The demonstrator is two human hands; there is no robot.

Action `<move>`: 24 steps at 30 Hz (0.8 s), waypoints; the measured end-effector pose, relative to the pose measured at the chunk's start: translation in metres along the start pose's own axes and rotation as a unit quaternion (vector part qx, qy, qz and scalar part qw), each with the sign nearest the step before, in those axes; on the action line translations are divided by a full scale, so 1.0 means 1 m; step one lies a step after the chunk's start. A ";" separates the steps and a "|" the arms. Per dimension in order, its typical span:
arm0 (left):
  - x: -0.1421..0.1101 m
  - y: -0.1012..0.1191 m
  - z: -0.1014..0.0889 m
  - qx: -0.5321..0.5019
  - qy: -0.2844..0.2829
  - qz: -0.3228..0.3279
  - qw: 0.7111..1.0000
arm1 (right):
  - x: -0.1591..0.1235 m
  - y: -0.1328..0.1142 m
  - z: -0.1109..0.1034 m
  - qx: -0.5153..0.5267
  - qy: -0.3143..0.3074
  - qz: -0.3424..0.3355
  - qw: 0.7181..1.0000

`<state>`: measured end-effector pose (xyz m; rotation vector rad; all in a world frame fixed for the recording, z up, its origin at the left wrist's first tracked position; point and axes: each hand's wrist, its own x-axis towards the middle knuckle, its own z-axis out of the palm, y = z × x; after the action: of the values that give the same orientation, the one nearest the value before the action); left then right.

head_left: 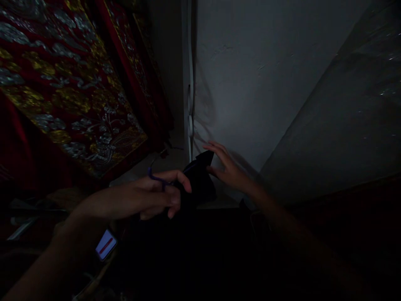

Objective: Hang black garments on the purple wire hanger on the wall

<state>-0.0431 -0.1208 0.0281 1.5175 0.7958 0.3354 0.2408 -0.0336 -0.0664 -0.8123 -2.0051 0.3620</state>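
Step in hand, as I judge: handling of black, peaked, cloth-like piece [202,179], between both hands, before pale, flat wall [244,92]
Next move probably calls for right fingers closing on its upper edge
Left hand [156,194]: fingers curled, thin purple cord [155,177] across them; grip cannot tell
Right hand [230,171]: open, thumb apart, wrist bent inward

Blk cloth [202,179] bunched, top peaked, w/ curved thin purple strand [156,178] nr

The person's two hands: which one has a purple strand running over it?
The left hand: the purple strand crosses it, while none shows on the right hand.
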 end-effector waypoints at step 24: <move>0.125 -0.130 0.002 0.448 0.329 0.199 0.807 | 0.003 0.045 -0.055 -0.001 0.343 0.126 0.931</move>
<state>0.0111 -0.0497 -0.1277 2.5377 1.2789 0.9263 0.3038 -0.0020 -0.0586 -1.0313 -1.2536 0.1801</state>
